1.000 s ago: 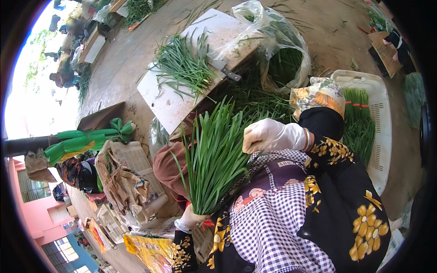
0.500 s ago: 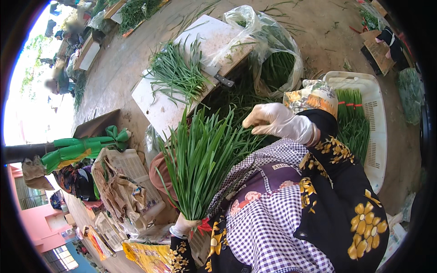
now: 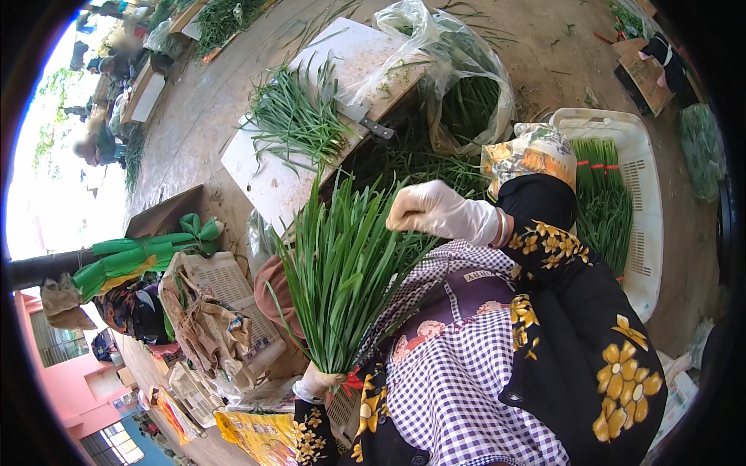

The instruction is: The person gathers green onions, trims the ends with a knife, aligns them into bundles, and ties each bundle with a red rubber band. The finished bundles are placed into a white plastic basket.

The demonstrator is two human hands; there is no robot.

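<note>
My left hand, in a pale glove, is closed around the lower ends of a bunch of garlic chives. The long green leaves fan upward from its grip. A red tie or scrap shows beside the fingers. To the right of the leaves is my gloved right hand, its fingers curled in beside the blades; whatever they may pinch is hidden. Beyond, a loose heap of chives lies on a white board, next to a knife with a dark handle.
At the right stands a white plastic crate holding chive bundles with red ties. A clear plastic bag of greens sits past the board. Left are another crate with brown cloth on it and green wrapping around a bar. People sit far left.
My right hand has moved left toward the leaves, and its fingers have curled in. My left hand keeps its grip on the bunch.
</note>
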